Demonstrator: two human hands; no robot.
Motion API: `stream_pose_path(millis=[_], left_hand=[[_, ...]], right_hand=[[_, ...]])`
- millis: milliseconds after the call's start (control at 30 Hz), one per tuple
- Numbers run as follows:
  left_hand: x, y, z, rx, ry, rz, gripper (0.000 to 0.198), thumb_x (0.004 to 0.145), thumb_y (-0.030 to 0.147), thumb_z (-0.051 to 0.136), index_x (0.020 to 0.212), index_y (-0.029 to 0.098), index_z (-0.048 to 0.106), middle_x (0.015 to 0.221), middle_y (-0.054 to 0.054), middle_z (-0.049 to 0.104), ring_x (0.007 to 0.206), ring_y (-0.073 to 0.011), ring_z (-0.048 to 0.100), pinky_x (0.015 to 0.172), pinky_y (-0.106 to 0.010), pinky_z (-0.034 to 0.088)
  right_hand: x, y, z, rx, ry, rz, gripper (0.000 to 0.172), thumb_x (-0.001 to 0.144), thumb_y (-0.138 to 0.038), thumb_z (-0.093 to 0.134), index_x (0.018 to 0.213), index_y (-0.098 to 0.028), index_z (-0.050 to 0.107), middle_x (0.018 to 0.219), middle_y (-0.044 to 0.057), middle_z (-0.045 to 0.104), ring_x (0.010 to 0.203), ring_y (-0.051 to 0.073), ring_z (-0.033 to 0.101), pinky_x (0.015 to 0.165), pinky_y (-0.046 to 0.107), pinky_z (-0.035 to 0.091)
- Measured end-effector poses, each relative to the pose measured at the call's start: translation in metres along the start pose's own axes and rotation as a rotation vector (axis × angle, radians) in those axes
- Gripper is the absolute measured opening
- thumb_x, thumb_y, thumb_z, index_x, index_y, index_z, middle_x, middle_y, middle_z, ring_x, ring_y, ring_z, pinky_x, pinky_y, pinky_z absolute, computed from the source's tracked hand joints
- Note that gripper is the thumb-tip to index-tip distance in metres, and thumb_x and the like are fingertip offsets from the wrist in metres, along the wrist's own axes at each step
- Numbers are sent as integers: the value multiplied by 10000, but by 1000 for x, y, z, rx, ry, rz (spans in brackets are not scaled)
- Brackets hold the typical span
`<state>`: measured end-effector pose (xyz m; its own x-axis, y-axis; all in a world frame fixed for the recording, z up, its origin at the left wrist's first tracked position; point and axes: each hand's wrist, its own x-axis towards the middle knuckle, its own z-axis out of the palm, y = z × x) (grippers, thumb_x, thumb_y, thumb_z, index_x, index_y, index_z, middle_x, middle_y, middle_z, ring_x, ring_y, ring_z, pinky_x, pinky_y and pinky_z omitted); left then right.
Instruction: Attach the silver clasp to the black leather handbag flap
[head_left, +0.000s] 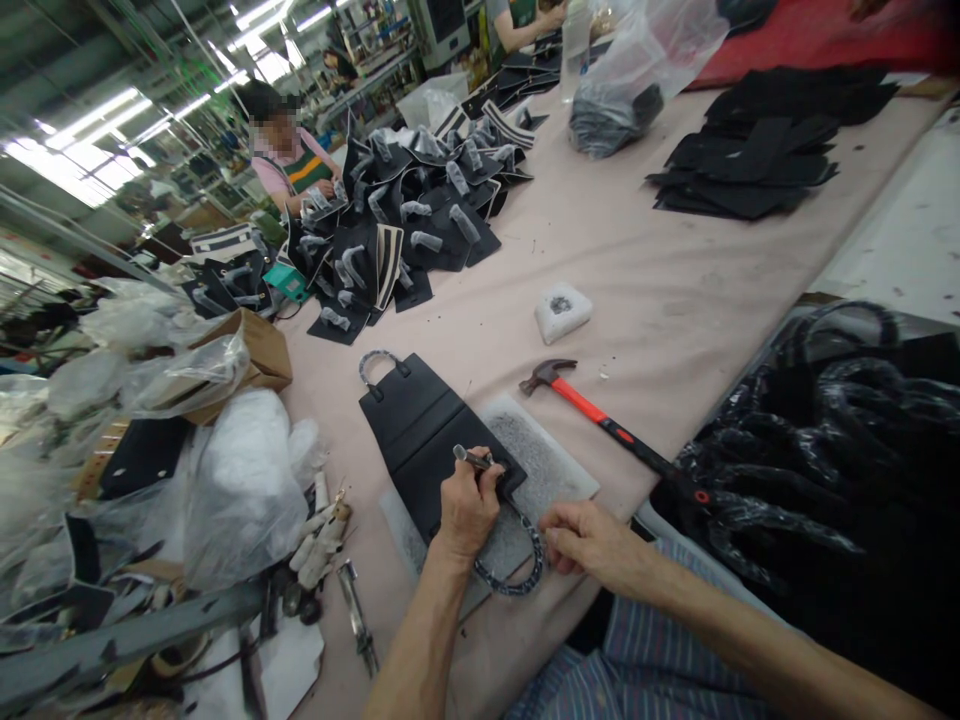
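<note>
Right hand (592, 545) pinches the braided handle (525, 585) of a black bag panel (420, 430); left hand (466, 510) grips a metal punch (472, 458) upon its near edge.

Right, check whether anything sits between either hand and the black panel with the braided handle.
Nothing visible does. The left hand rests on the black panel, holding a metal tool to it; the right hand pinches its braided handle directly. The hammer lies off to the side.

The bag panel (420, 425) is black, its braided handle (517, 590) flecked black-and-white, the hammer (606, 424) orange-gripped, the tabletop (637, 270) pale pink.
</note>
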<state>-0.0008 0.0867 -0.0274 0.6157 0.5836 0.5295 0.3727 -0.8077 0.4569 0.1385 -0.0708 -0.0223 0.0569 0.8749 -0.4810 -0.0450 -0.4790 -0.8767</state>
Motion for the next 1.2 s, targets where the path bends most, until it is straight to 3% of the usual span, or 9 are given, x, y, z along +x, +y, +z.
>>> stream_pose_path(millis=[167,333,433,533,867,1200], left_hand=[[0,0,1,26,7,31,169,1008,283,535,1115,157,570,971,-112,749,840,-204,760,726,-277,620],[-1,0,-1,-67,-16,-71,169,973,261,579,1113,168,584,1011,-100,745,906,-199,750,824,-302,612],[-2,1,-3,-157,-24,-152,175,948,254,607,1107,181,609,1030,-87,739,943,-195,736,882,-322,597],[-3,2,-5,-255,-32,-210,169,931,244,619,1087,184,644,1051,-85,733,1002,-203,716,956,-359,573],[-3,0,-8,-355,-36,-336,131,915,226,600,1027,185,654,1050,-78,740,971,-208,727,925,-376,585],[-3,6,-1,-174,-2,-226,128,911,204,591,1025,191,647,1011,-73,749,958,-205,728,922,-346,581]], right_hand=[[-7,6,-8,-97,69,-96,200,840,-269,467,887,-195,647,752,20,723,683,185,673,654,301,509],[-12,-2,-63,-462,524,-220,328,917,-383,469,1076,-197,687,993,74,758,951,259,707,881,382,507],[-10,-2,-101,-663,734,-214,345,928,-360,445,1113,-181,675,1040,107,747,955,284,705,855,397,512],[-5,5,-125,-842,838,-250,324,930,-311,436,1097,-152,664,1073,132,720,964,294,689,833,400,514],[11,30,-124,-1010,870,-328,198,938,-278,502,949,-161,662,961,112,660,916,271,633,800,372,489],[5,27,-122,-988,825,-362,218,942,-277,473,916,-163,657,930,116,629,905,270,592,820,387,469]])
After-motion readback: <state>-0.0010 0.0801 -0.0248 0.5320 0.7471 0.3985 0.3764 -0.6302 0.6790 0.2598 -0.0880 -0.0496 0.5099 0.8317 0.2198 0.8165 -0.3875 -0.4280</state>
